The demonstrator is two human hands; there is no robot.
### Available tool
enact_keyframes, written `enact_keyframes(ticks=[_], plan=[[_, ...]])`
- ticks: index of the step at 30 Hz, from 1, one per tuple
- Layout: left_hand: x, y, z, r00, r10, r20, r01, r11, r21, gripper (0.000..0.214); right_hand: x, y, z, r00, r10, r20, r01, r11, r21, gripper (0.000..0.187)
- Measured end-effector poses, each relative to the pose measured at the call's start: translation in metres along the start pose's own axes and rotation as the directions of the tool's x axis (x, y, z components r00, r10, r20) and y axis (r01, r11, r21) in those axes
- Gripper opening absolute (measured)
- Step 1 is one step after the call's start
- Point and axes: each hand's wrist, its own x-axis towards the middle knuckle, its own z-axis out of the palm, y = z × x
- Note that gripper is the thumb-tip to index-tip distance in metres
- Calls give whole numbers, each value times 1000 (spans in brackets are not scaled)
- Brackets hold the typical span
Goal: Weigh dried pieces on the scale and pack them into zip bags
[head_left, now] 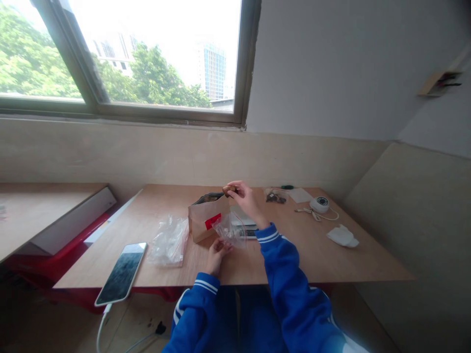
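My right hand (245, 196) pinches a small brown lump (229, 190) at the right of the mouth of a brown paper bag (200, 223). The bag stands upright with its top open and a red label on its front; dark contents show faintly inside. Lower down, my left hand (220, 252) has its fingers closed on a clear zip bag (235, 230), which is held in front of the paper bag's right side. Behind the zip bag lies a grey-white flat object (247, 223), partly covered. I cannot make out the exact kind of the brown lump.
Left of the paper bag lie clear plastic bags (168, 240). A phone (123, 272) with a cable overhangs the table's front edge. To the right are a bag of dark parts (275, 197), a white dome camera (319, 204) and a crumpled white wrapper (342, 236).
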Motion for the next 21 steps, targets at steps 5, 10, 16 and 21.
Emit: enact_keyframes(ticks=[5, 10, 16, 21], plan=[[3, -5, -4, 1000, 5, 22, -5, 1000, 19, 34, 12, -3, 38, 974, -108, 199, 130, 986, -102, 21], [3, -5, -4, 1000, 5, 17, -6, 999, 37, 35, -5, -3, 36, 957, -129, 261, 195, 949, -246, 28], [0, 2, 2, 1000, 1, 13, -1, 1000, 9, 39, -58, 21, -8, 996, 84, -35, -89, 972, -219, 26], [1, 0, 1, 999, 39, 25, -39, 999, -16, 41, -99, 60, -21, 893, 408, 189, -345, 891, -294, 23]])
